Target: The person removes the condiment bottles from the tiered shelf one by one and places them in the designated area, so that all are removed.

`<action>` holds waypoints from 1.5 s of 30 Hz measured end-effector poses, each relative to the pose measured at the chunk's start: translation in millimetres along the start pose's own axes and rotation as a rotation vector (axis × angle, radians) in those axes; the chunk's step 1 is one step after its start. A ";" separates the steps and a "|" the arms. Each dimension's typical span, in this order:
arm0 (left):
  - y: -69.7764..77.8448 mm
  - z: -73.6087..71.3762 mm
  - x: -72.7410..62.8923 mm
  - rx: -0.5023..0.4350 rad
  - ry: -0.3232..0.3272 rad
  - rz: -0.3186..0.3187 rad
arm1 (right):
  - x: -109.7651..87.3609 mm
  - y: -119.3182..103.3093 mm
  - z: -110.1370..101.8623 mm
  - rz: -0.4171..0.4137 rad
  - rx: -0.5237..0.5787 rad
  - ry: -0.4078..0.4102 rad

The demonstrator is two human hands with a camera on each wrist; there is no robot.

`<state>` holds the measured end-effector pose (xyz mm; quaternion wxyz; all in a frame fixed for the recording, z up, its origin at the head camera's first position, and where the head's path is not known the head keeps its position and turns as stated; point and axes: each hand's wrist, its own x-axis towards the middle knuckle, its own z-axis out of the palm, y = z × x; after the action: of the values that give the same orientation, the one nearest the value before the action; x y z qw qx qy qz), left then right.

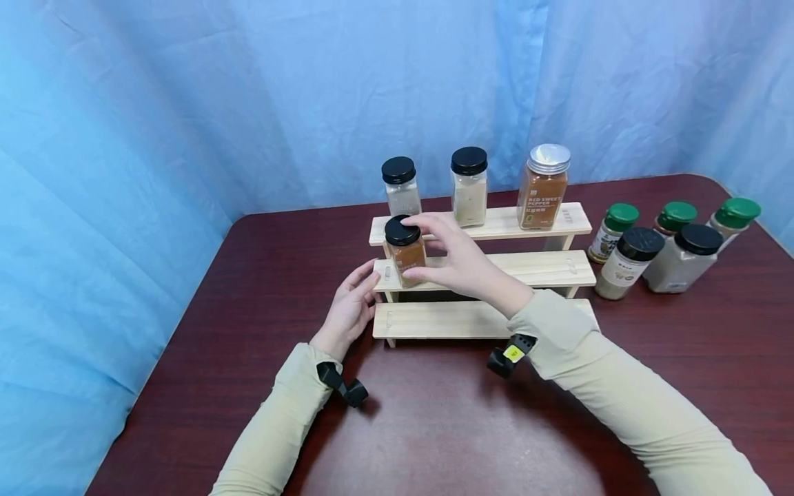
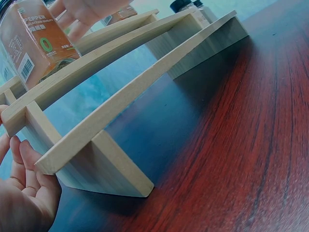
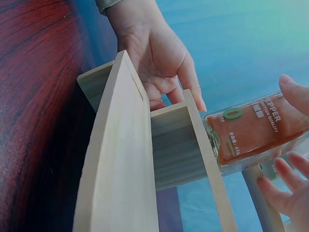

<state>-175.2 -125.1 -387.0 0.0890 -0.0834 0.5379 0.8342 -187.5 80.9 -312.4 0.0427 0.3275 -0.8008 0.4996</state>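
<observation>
My right hand (image 1: 455, 258) holds a pepper jar (image 1: 409, 260) with orange-brown powder and a black lid. Its thumb lies across the lower front, and the forefinger reaches the lid. The jar stands upright at the left end of the middle shelf of a three-step wooden rack (image 1: 533, 269). At that same end, my left hand (image 1: 349, 311) grips the rack, fingers around the shelf edge. In the left wrist view the jar (image 2: 41, 41) shows a label reading "PEPPER". Its lower part (image 3: 241, 130) faces the right wrist camera, lid out of frame.
Two black-lidded jars (image 1: 469, 193) and a silver-lidded red sweet pepper jar (image 1: 543, 193) stand on the top shelf. Right of the rack, several spice bottles (image 1: 626, 265) with green or black lids crowd together on the dark red table (image 1: 298, 262). Blue curtain (image 1: 372, 83) hangs behind.
</observation>
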 end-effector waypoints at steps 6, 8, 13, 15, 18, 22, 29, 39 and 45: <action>0.1 -0.1 0.2 0.003 0.002 0.009 | 0.8 2.6 4.2 0.041 0.017 -0.018; 0.1 -0.1 0.0 0.006 0.002 0.014 | 0.5 4.1 6.1 0.044 0.029 -0.024; 0.6 0.1 -0.7 -0.002 -0.001 0.004 | -1.2 6.7 9.8 0.034 0.036 -0.017; 0.6 -0.1 -0.7 -0.007 -0.002 0.000 | -1.7 7.3 11.0 0.023 0.017 -0.004; 0.2 -0.2 -0.7 -0.012 -0.002 0.004 | -2.2 8.9 13.3 0.000 -0.018 0.017; -0.4 -0.2 -0.5 -0.007 -0.006 0.017 | -2.8 11.3 15.5 -0.028 -0.037 0.038; -0.8 -0.4 0.2 -0.011 -0.001 0.013 | -2.9 13.1 17.0 -0.049 -0.055 0.062; -0.6 1.1 1.0 -0.007 -0.006 0.014 | -7.5 14.4 19.9 -0.152 -0.101 0.123; -0.3 0.8 -0.2 0.003 -0.001 0.011 | -11.2 17.7 22.0 -0.321 -0.112 0.169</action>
<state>-175.0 -124.2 -386.8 0.0847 -0.0801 0.5397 0.8338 -183.1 73.1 -341.5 0.2070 0.4050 -0.7585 0.4667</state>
